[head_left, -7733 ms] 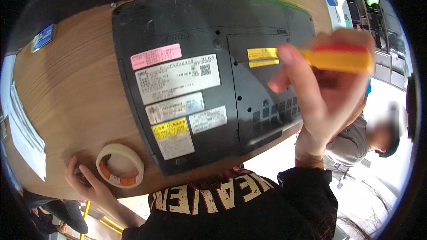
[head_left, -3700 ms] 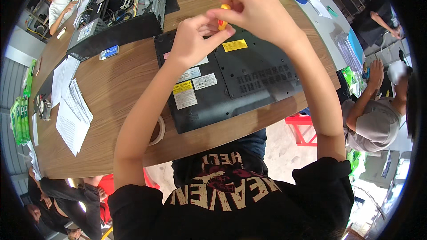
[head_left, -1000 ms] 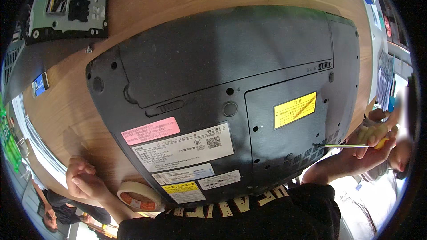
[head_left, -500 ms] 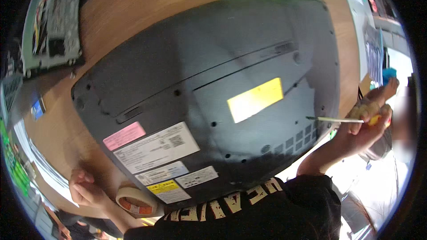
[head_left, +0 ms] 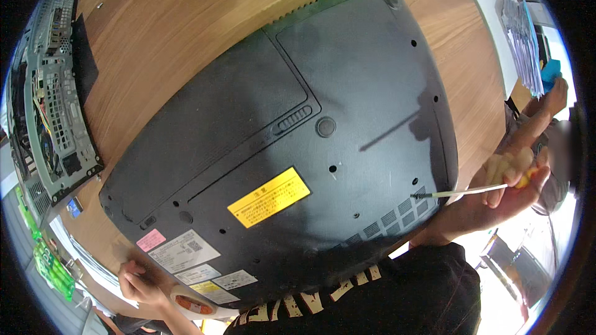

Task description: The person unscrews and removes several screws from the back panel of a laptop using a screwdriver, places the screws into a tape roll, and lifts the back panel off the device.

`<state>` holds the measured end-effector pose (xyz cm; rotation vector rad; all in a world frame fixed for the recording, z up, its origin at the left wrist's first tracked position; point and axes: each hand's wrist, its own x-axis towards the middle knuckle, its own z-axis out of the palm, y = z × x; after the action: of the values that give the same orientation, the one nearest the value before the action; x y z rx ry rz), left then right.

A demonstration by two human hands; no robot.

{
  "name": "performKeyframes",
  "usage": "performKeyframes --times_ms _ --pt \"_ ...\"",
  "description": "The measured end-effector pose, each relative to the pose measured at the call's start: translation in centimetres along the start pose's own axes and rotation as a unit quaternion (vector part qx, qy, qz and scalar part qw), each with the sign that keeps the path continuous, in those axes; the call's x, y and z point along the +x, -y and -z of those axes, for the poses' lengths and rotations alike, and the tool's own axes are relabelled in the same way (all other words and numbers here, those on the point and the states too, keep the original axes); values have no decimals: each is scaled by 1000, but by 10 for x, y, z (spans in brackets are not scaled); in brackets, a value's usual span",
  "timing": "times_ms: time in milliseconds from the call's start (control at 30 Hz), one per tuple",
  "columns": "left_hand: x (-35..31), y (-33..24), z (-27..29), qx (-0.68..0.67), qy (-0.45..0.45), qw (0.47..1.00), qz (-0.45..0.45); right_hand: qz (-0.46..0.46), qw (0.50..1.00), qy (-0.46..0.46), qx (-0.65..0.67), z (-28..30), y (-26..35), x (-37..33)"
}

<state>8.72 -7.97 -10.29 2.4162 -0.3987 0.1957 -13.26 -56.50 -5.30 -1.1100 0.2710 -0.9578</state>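
1. Black plastic laptop (head_left: 261, 111): lies underside up on the brown wood-grain table (head_left: 143, 49), at its near edge, turned at an angle to it; a rectangular yellow label (head_left: 268, 197) shows on the casing.
2. Right hand (head_left: 518, 198): raised off the table's near edge, toward the right, fingers pinching the yellow handle of a slim metal-shafted screwdriver (head_left: 462, 193). The dark tip points left above the laptop's vent grille (head_left: 388, 217), clear of it; the tool's shadow falls separately on the casing.
3. Left hand (head_left: 139, 283): at the table's near edge, toward the left, fingers curled; cannot tell whether pressed together.
4. Cream tape roll with orange inner print (head_left: 194, 304): beside that hand, near the laptop.
5. Opened grey metal computer case (head_left: 61, 96): along the table's left edge.
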Motion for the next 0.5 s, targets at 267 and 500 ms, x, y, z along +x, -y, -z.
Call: performKeyframes --times_ms 267,500 --pt "-3 1 -6 -56 -31 996 69 5 999 -31 21 3 -6 -4" --pt "-2 -8 -14 -88 -38 995 30 39 995 -86 -19 -34 -16 -2"
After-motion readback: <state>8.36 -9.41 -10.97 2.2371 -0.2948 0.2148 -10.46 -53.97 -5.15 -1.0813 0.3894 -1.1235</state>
